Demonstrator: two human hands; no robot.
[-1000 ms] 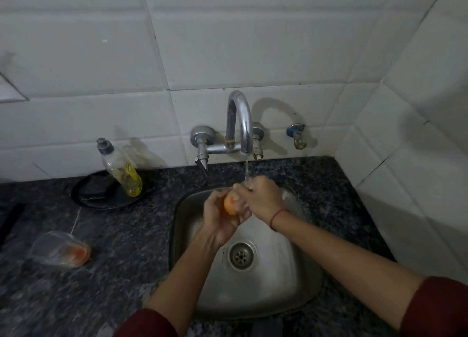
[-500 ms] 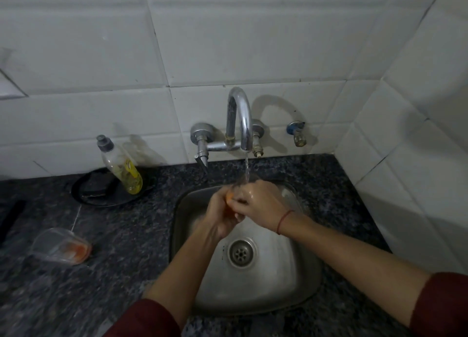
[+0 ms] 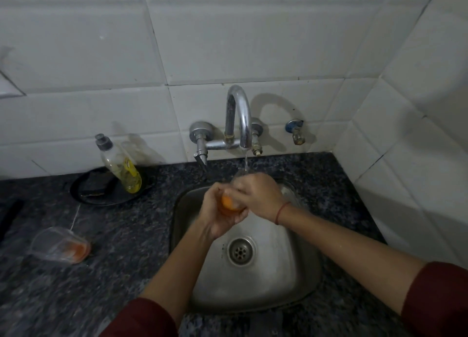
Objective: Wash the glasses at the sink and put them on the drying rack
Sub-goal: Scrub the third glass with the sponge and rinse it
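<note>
Granite countertop [image 3: 126, 235] at the far left carries a spare glass [image 3: 59, 245] lying on its side with orange residue at its base, probably waiting its turn. Next, a soap bottle [image 3: 121, 167] leans on a dark tray [image 3: 83, 197], close to the sink [image 3: 278, 273] for easy reach. Over the basin the left hand [image 3: 215, 215] grips the glass [image 3: 228, 204] by its orange base, holding it under the tap [image 3: 239, 109] so the thin stream hits it. The right hand [image 3: 258, 195] curls over its upper part, apparently rubbing. No drying rack shows.
</note>
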